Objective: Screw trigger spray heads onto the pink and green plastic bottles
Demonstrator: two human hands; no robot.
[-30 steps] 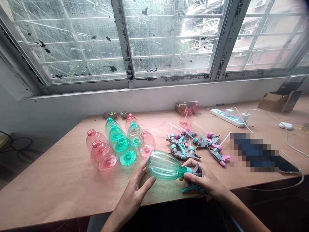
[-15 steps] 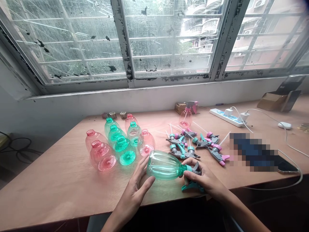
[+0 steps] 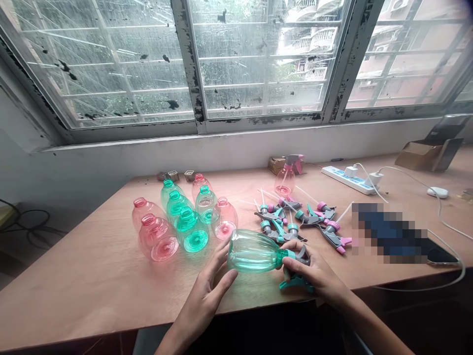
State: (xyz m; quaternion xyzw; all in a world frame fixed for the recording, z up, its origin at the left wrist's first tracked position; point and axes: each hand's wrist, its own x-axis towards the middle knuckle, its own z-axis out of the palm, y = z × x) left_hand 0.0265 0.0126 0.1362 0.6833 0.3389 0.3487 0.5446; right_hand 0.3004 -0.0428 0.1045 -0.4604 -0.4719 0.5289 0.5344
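- My left hand (image 3: pixel 209 291), at 7 o'clock, cups the round end of the green bottle (image 3: pixel 253 252) with wide fingers.
- My right hand (image 3: pixel 318 276), at 4 o'clock, has its fingers closed round the spray head (image 3: pixel 295 283).
- The bottle lies sideways, low over the worktop (image 3: pixel 92 276), with its neck to 3 o'clock.
- I think I should hold the bottle still and keep the head straight.
- The empty bottles (image 3: pixel 185 222) are at 10 o'clock and the loose spray heads (image 3: pixel 295 219) at 1 o'clock.
- The bottle has slid a bit toward 3 o'clock since a second ago.

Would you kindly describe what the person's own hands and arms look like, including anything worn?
Both the left hand and the right hand are bare: no gloves, rings or watch show. The forearms are uncovered down to the picture's lower edge, with no sleeve, band or marking visible.
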